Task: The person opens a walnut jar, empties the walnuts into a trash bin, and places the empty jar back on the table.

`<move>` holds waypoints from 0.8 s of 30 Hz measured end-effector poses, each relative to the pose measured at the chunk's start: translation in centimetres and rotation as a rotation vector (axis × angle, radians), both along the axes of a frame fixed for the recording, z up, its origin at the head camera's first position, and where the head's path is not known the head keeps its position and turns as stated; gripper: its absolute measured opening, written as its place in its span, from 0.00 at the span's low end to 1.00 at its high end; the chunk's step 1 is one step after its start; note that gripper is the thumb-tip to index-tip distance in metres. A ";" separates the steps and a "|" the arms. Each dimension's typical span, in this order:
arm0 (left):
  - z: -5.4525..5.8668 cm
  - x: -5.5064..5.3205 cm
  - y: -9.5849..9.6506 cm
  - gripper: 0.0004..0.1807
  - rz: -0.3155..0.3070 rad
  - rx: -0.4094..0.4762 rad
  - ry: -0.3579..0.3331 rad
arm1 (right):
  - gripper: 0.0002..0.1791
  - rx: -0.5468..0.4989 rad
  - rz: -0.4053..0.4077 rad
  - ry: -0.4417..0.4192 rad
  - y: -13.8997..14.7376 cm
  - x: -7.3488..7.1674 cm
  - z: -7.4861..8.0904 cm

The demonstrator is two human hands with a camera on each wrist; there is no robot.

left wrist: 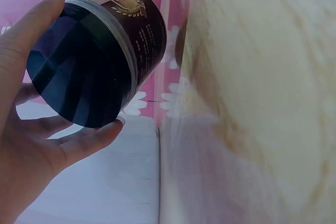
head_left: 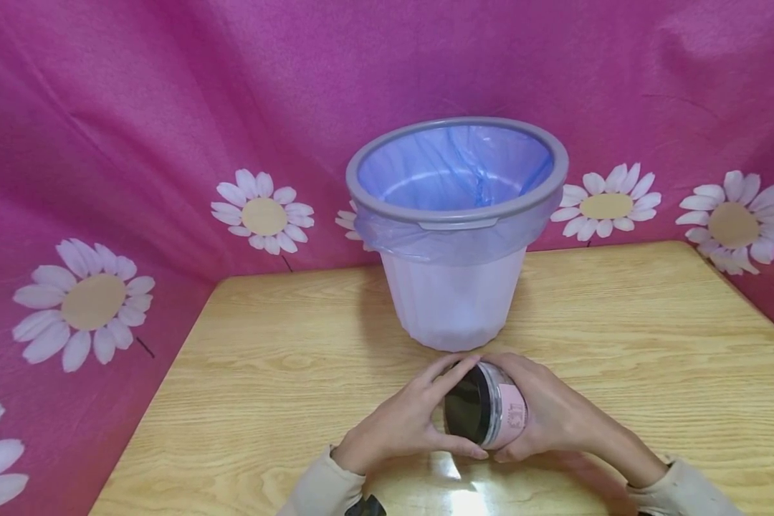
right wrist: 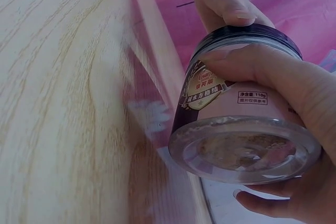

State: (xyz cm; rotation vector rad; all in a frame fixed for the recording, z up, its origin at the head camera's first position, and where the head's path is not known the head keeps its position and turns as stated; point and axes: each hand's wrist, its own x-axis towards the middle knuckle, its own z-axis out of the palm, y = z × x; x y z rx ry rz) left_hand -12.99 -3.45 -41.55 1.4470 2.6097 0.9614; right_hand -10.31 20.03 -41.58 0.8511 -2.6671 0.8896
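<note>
Shines smooth and black on the lid (left wrist: 79, 72), clear and glossy, like plastic, on the jar (right wrist: 244, 153), with smooth print on the label (right wrist: 226, 103). Looks like ribbed plastic on the bin (head_left: 454, 287), duller on its rim (head_left: 458, 216), thin and crinkled on the liner (head_left: 426, 240). Gleams wood-grained over the table (head_left: 258, 373), hangs as creased cloth on the curtain (head_left: 329, 72).

A glossy, pale wood-grain table (head_left: 251, 401) carries an upright, ribbed wastebasket (head_left: 454, 294) with a grey rim (head_left: 560, 165) and bluish translucent liner (head_left: 419, 172), standing at twelve o'clock. Bright glare (head_left: 467, 499) marks the tabletop at six o'clock.
</note>
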 end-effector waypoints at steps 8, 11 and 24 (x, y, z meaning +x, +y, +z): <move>0.0 0.2 0.2 0.60 0.033 0.000 -0.033 | 0.64 0.013 -0.015 -0.008 0.0 0.0 0.0; 0.0 0.3 0.3 0.58 0.055 -0.008 -0.039 | 0.65 0.013 -0.008 -0.003 -0.1 -0.1 0.0; 0.1 -0.7 0.2 0.56 -0.197 0.110 0.236 | 0.63 -0.040 0.019 -0.006 0.0 0.0 0.1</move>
